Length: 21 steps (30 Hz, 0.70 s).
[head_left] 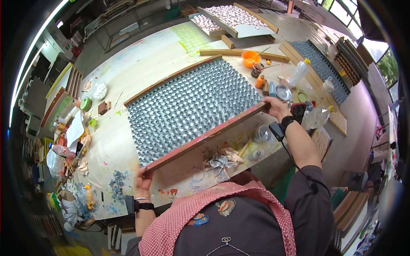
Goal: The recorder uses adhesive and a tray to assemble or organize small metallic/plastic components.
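Note:
A wooden-edged board (209, 135) lies tilted across the work table, its white face covered with close rows of small dark grey-blue pieces. Wooden strips run along its near and far long sides. My left hand (142, 182) grips the near strip at its left end, with the fingers partly hidden under the wood. At the right end of the same strip, my right hand (276, 108) is closed round the corner. Whether the board touches the table all along, I cannot tell.
Right of the board stand an orange bowl (250, 59), a white bottle (300, 71) and a metal dish (282, 92). Crumpled paper (223, 159) lies before it. Loose grey pieces (117, 186) sit at left. Boards with pinkish pieces (232, 16) are stacked at the back.

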Tool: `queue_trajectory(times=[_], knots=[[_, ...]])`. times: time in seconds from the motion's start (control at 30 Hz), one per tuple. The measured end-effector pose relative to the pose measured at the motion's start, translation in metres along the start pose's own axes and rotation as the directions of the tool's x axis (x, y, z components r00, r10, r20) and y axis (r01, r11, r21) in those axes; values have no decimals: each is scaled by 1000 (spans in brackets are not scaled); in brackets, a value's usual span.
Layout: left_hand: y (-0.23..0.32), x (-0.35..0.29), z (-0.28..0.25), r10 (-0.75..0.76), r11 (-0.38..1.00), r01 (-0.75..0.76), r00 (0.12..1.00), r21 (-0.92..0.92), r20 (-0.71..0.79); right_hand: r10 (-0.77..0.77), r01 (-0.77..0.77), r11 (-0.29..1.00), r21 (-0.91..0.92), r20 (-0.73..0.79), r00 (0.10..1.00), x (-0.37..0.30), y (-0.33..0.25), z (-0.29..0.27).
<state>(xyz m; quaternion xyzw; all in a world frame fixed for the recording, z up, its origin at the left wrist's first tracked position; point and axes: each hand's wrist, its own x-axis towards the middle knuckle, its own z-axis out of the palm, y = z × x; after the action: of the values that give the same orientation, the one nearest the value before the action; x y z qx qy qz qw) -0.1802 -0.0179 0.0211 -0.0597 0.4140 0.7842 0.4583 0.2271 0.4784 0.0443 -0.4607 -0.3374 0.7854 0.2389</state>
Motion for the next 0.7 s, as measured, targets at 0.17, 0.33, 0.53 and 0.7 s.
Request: queue_trajectory(times=[0.17, 0.33, 0.53, 0.7], knots=[[4, -12, 2, 61, 998, -61, 998, -9, 2, -38, 41, 991, 127, -30, 999, -1, 7, 19], [7, -30, -1, 143, 989, -145, 987, 27, 68, -104, 105, 972, 208, -18, 994, -18, 15, 17], [110, -68, 13, 157, 978, -188, 948, 87, 275, -226, 227, 943, 242, -31, 974, -102, -20, 67], [155, -90, 56, 147, 942, -258, 892, 214, 427, -340, 374, 905, 203, -184, 922, -192, -35, 72]])
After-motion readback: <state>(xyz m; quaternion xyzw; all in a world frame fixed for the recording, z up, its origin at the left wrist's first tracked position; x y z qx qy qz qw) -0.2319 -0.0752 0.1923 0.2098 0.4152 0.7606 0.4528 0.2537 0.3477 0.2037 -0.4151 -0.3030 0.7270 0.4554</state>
